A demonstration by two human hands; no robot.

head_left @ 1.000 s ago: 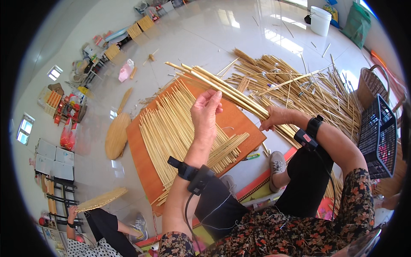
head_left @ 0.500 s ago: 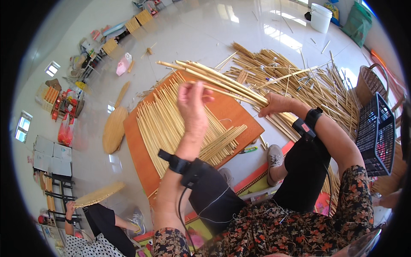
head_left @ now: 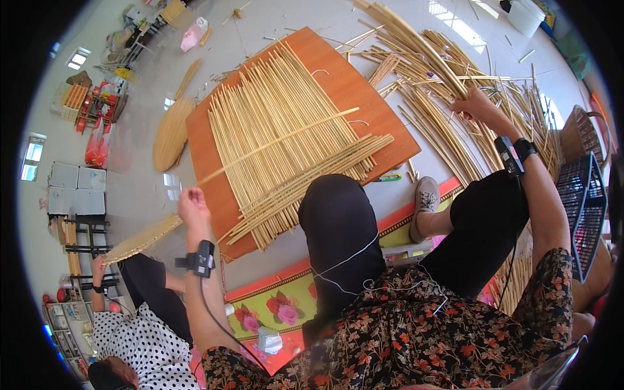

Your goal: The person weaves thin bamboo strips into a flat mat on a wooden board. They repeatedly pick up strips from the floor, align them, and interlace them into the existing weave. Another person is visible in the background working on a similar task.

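Note:
My left hand (head_left: 194, 207) pinches the near-left end of a single straw stalk (head_left: 279, 141). That stalk slants across a row of stalks (head_left: 260, 107) laid side by side on an orange-brown board (head_left: 383, 107). A loose group of stalks (head_left: 305, 179) lies crosswise over the row's near ends. Off to the right, my right hand (head_left: 478, 107) is closed around one end of a bundle of long stalks (head_left: 416, 42), which points up and away to the left. The bundle's far end runs out at the top of the picture.
A large heap of stalks (head_left: 520, 123) covers the floor at right, beside a black plastic crate (head_left: 580, 218) and a wicker basket (head_left: 583, 127). A green tool (head_left: 390, 177) lies by the board's edge. At lower left, another person (head_left: 146, 338) holds a round woven panel (head_left: 143, 240).
My hands have moved apart, the left one down and left with a single stalk, the right one outward with the bundle. My view has also shifted.

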